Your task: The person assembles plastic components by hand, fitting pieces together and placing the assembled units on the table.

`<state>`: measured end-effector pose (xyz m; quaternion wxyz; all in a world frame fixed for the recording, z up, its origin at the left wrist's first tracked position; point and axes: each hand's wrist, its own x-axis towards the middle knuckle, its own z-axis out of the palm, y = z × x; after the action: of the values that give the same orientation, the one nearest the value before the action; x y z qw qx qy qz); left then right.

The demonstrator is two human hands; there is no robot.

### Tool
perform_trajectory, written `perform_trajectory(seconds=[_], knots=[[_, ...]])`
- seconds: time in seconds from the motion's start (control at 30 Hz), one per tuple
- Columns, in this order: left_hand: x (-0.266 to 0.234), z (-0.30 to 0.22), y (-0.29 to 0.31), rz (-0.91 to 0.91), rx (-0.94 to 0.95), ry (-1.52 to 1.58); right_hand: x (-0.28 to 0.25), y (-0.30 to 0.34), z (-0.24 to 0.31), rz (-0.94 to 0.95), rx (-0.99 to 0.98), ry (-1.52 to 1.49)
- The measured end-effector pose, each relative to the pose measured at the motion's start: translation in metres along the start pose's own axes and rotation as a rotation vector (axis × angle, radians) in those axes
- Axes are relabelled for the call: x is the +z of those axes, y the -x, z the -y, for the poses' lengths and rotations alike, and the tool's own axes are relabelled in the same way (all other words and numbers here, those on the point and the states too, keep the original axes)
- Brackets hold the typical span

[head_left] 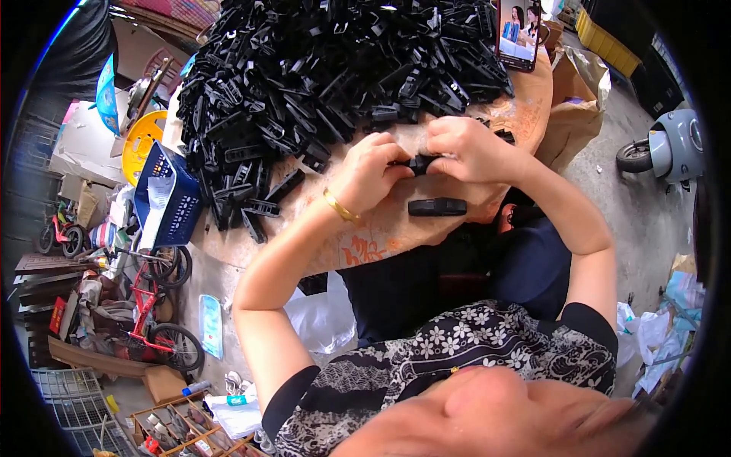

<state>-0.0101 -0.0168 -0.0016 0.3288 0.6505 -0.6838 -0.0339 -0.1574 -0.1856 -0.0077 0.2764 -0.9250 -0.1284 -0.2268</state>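
Note:
Between my two hands, near the front edge of the round table (487,194), is a small black plastic piece (417,164). My left hand (369,171), with a gold bracelet at the wrist, pinches its left end. Fingers and thumb of my right hand (468,151) are closed on its right end. My fingers hide most of the piece, so its full shape does not show. Just below my right hand lies a longer black plastic part (437,207), flat on the tabletop. A large heap of similar black plastic parts (304,84) covers the table's far side.
A phone (519,34) stands at the heap's right edge. Left of the table are a blue plastic basket (171,198) and a yellow round object (143,141). A red bicycle (145,305) is further left. At right are a brown paper bag (582,99) and a grey scooter (676,145).

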Motion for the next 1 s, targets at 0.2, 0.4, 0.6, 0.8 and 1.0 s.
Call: perform_trajectory(seconds=[0.2, 0.4, 0.6, 0.8, 1.0], knots=[[-0.017, -0.003, -0.012, 0.442, -0.088, 0.217, -0.023, 0.003, 0.018, 0.334, 0.141, -0.061], [-0.009, 0.036, -0.024, -0.216, 0.059, -0.425, 0.007, -0.022, -0.005, -0.176, 0.123, 0.283], [-0.007, 0.027, -0.025, -0.147, -0.025, -0.450, 0.031, -0.042, -0.017, -0.063, 0.181, 0.567], [-0.010, 0.026, -0.024, -0.217, 0.122, -0.559, 0.012, -0.037, -0.010, 0.051, 0.277, 0.389], [-0.013, 0.005, -0.023, -0.296, 0.292, -0.470, -0.005, -0.021, -0.005, -0.120, 0.353, 0.278]])
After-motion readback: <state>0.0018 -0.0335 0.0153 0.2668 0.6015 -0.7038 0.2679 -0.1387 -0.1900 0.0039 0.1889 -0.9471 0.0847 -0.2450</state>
